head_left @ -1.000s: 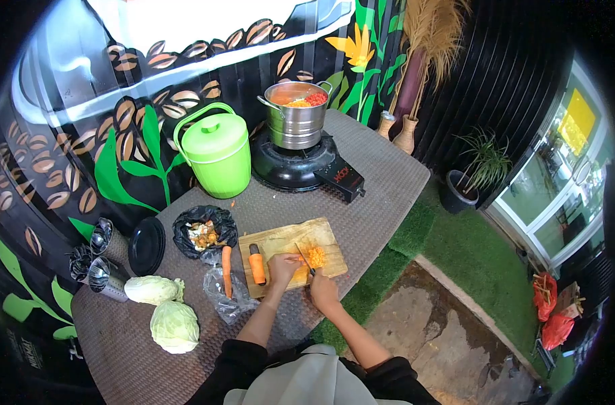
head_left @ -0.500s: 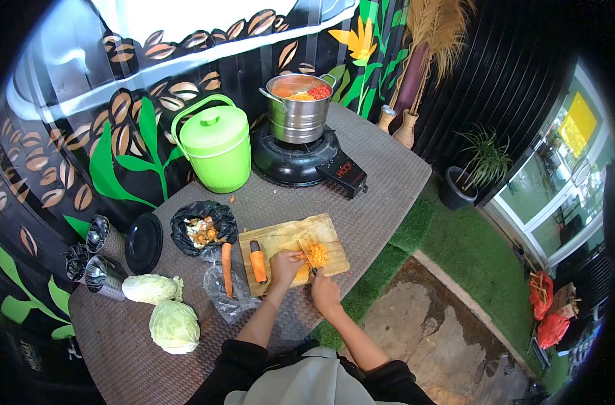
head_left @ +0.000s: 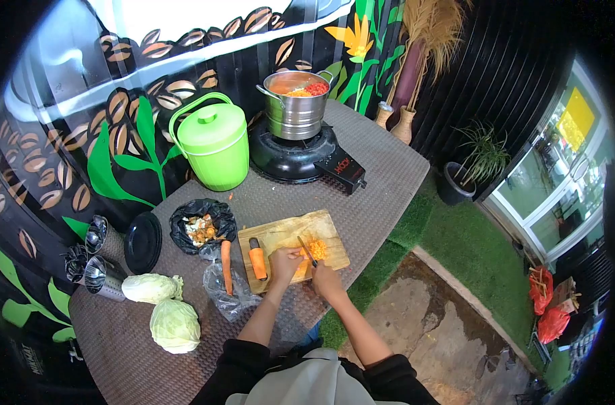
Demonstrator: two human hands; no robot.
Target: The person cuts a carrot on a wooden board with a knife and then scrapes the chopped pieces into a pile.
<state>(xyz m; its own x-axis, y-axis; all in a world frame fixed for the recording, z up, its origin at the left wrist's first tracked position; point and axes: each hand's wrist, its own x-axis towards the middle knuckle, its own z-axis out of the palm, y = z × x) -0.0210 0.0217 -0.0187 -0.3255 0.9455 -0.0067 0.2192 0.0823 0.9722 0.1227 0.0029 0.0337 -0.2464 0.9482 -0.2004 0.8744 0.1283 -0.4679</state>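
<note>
My left hand point(head_left: 284, 264) is closed on a piece of carrot point(head_left: 300, 254) on the wooden cutting board point(head_left: 280, 231), its fingertips close to the blade. My right hand point(head_left: 327, 281) grips a knife point(head_left: 306, 249), whose blade stands between the held piece and a small heap of diced carrot point(head_left: 317, 250). Orange carrot slices point(head_left: 300, 270) lie partly hidden between my hands. Left of my left hand, a thick peeled carrot chunk point(head_left: 257, 264) rests on the board, with a small dark object point(head_left: 254, 243) at its top end.
Left of the board are a long carrot point(head_left: 227, 268), a clear plastic bag point(head_left: 224, 297), a black bag of peelings point(head_left: 182, 237), a cabbage point(head_left: 175, 327) and a napa cabbage point(head_left: 149, 288). Behind stand a green bucket point(head_left: 216, 145) and a pot point(head_left: 296, 121) on a stove point(head_left: 287, 158).
The knife and my right hand have shifted slightly up and left, and the blade shows more fully. My left hand stays on the carrot piece. The view has moved slightly.
</note>
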